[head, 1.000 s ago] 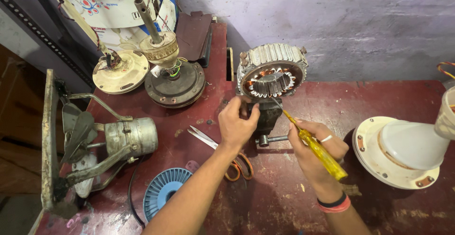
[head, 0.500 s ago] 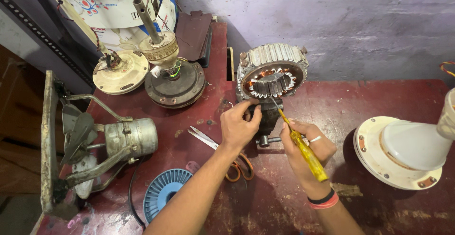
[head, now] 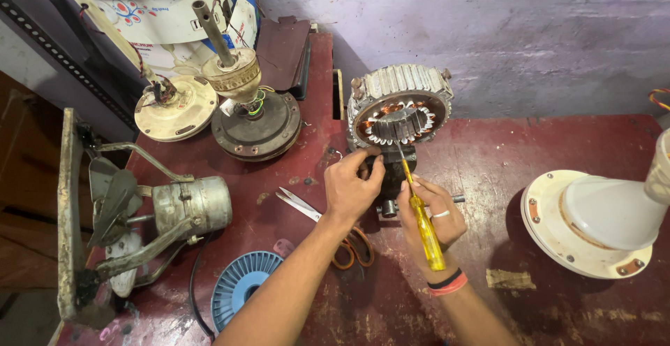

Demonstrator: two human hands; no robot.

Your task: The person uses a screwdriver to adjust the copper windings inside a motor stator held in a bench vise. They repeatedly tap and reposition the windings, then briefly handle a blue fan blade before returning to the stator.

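Observation:
A round fan motor stator [head: 400,101] with copper windings stands tilted on a dark mount on the red table [head: 502,157]. My left hand [head: 352,185] grips the dark mount just below the stator's lower left. My right hand [head: 429,217] holds a yellow-handled screwdriver [head: 421,222], its metal tip reaching up to the stator's lower edge at the centre. A ring and a red-and-black wristband are on my right hand and wrist.
Scissors with orange handles [head: 328,227] lie under my left arm. A blue fan disc [head: 241,286] and a grey motor on a bracket [head: 188,206] sit at left. Two ceiling fan motors [head: 255,122] stand behind. A white fan housing [head: 593,224] is at right.
My right hand has moved left and up, bringing the screwdriver from a slant at the stator's right side to nearly upright under its centre. My left hand stays on the mount.

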